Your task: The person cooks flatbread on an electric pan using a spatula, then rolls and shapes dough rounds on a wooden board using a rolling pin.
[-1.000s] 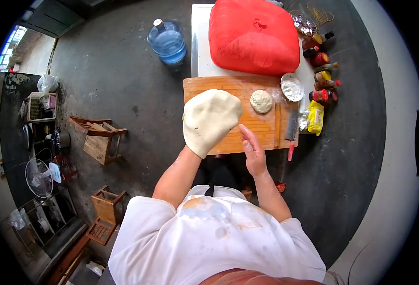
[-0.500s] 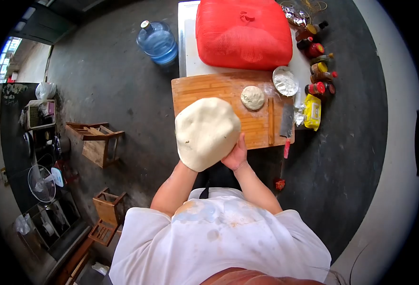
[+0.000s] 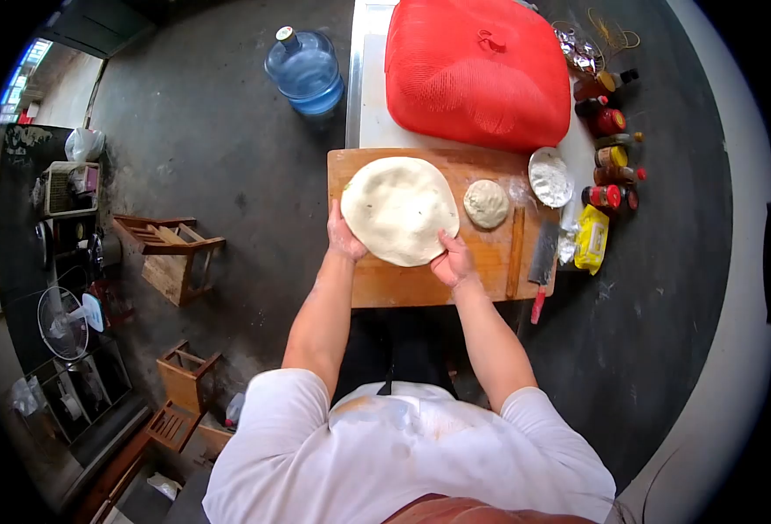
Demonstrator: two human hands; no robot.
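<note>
A flat, round sheet of dough (image 3: 400, 210) is over the wooden board (image 3: 394, 284), with a few small dents in its top. My left hand (image 3: 345, 236) grips its left edge, most of the fingers hidden beneath it. At the lower right edge, my right hand (image 3: 452, 260) pinches the dough with the thumb on top. Whether the dough touches the board I cannot tell. Just right of it sits a smaller round lump of dough (image 3: 486, 204). A wooden rolling pin (image 3: 516, 253) and a cleaver (image 3: 543, 258) with a red handle lie farther right on the board.
A bowl of white flour (image 3: 550, 177) stands at the board's upper right. Behind is a red mesh food cover (image 3: 477, 79). Several jars and bottles (image 3: 608, 157) line the right, near a yellow packet (image 3: 591, 240). A water jug (image 3: 305, 74) and wooden chairs (image 3: 172, 253) stand left.
Both hands have moved forward, away from my body, carrying the dough sheet out over the board. The sheet looks flatter and rounder to the camera, and my left hand now shows. The view has shifted slightly.
</note>
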